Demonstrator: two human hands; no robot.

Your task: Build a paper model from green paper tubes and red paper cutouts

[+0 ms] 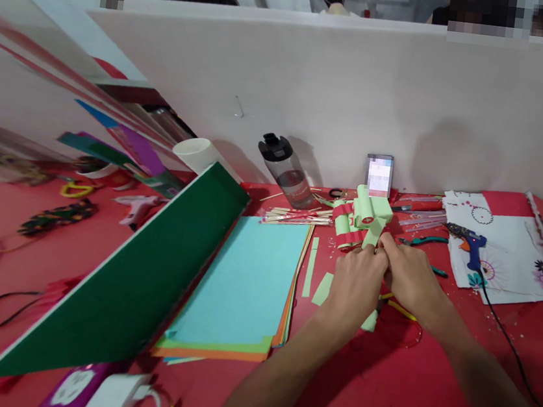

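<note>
Both of my hands meet over the red table, close together at the bottom of a light green paper strip (374, 233). My left hand (358, 279) is closed with its knuckles up, gripping the strip's near end. From the right, my right hand (413, 275) pinches at the same end; the fingertips are partly hidden. The strip reaches up to a paper model (369, 209) of light green rolls with red bands. Under my hands lie scissors with yellow and red handles (401, 310), partly covered. Cut green paper pieces (323, 289) lie beside my left hand.
Stacked coloured paper (254, 273) and a tilted green board (130, 279) are left. Behind stand a water bottle (287, 173) and a lit phone (379, 175). A blue glue gun (473, 246), its cord trailing, rests on a patterned sheet (502, 282) at right, near pliers (427, 241).
</note>
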